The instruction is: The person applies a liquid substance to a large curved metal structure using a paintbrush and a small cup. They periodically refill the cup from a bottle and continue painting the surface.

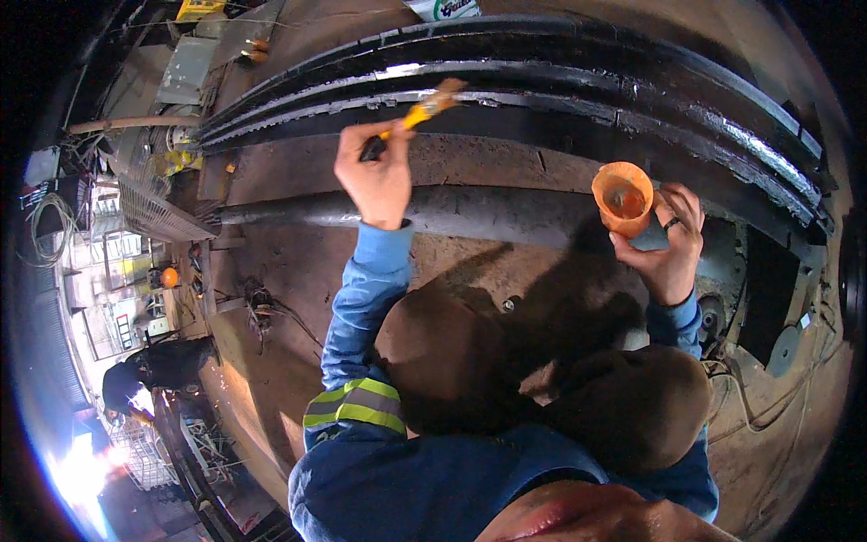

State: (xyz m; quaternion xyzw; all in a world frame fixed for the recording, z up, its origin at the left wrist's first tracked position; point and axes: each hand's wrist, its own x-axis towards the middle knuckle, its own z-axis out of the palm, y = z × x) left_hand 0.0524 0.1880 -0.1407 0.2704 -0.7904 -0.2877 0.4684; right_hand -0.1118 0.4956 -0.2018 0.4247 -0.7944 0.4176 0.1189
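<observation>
My left hand (pixel 379 176) is closed around the handle of a paintbrush (pixel 424 110), yellow with a black end. Its brownish bristles point up and right, over the long dark metal beams (pixel 560 81); whether they touch the metal I cannot tell. On the right, the fingers and thumb of my right hand (pixel 673 239) grip an orange cup (pixel 623 200). The cup's mouth tilts toward me and some liquid shows inside. Glossy black patches and bright reflections run along the beams, which curve across the far side of the view.
A dark pipe (pixel 433 210) lies between me and the beams. Cables (pixel 750 397) and a grey disc (pixel 784 350) lie at the right. At the lower left a person in dark clothing (pixel 158 370) is near a bright glare and sparks. A small orange ball-like thing (pixel 169 277) is at left.
</observation>
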